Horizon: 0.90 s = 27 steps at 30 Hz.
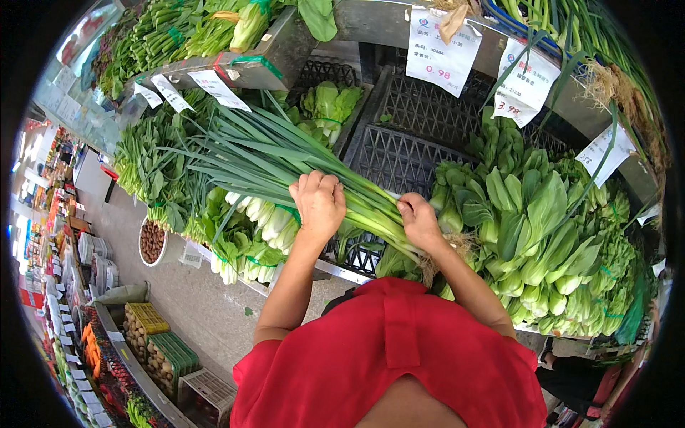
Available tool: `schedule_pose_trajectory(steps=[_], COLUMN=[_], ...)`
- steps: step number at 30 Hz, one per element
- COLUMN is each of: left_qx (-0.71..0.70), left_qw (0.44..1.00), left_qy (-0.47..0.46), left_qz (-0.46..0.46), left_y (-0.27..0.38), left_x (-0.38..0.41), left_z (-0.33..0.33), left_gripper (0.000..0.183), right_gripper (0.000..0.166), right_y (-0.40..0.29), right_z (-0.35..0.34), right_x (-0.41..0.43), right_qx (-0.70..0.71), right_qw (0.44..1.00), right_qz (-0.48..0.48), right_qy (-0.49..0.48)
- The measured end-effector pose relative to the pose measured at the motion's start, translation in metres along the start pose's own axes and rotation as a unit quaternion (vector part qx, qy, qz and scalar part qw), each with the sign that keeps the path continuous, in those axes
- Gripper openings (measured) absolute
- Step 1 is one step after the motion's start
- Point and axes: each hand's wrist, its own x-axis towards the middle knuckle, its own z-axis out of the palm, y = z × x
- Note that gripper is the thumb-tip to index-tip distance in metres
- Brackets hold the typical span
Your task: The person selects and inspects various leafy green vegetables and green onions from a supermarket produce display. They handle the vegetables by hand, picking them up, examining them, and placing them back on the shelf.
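A large bunch of long green scallions [267, 155] lies slantwise across my hands, leaf tips toward the upper left. My left hand [320, 206] grips it around the middle, knuckles up. Near the pale root ends, my right hand [420, 220] holds the same bunch, its thumb on top. Stringy roots [428, 270] stick out below that hand. Under the bunch are black plastic crates [396, 152] and bundled white-stemmed greens [273, 227]. To the right of my right hand, bok choy [530, 219] is heaped. The palms and most fingertips are hidden.
Paper price signs [443, 51] hang from the metal upper shelf [369, 21]. More scallions [615, 59] lie in a blue-rimmed tray at upper right. A white bucket of brown nuts [152, 241] stands on the floor. Potato crates [171, 356] are at lower left; a person's dark-clothed leg [567, 380] shows at lower right.
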Motion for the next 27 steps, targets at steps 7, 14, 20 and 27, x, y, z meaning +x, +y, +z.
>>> schedule_pose_trajectory(steps=[7, 14, 20, 27], left_qx=[-0.383, -0.115, -0.078, -0.289], left_qw=[0.908, 0.833, 0.860, 0.908], left_qy=[-0.062, -0.541, -0.502, -0.294], left_qz=[-0.155, -0.037, 0.050, 0.071], left_y=[-0.016, -0.056, -0.060, 0.019], left_x=[-0.009, -0.091, -0.126, -0.047], left_z=[-0.041, -0.105, -0.093, -0.073], left_gripper=[0.007, 0.008, 0.009, 0.008], right_gripper=[0.018, 0.018, 0.016, 0.020], right_y=[0.005, 0.001, 0.013, -0.009], right_z=[-0.001, -0.001, 0.004, -0.017], right_x=[0.002, 0.004, 0.002, 0.006], right_qx=[0.022, 0.030, 0.044, -0.103], right_qw=[0.999, 0.997, 0.997, 0.990], right_qz=[0.032, 0.054, 0.046, -0.095], right_qy=[-0.015, -0.035, -0.041, -0.021])
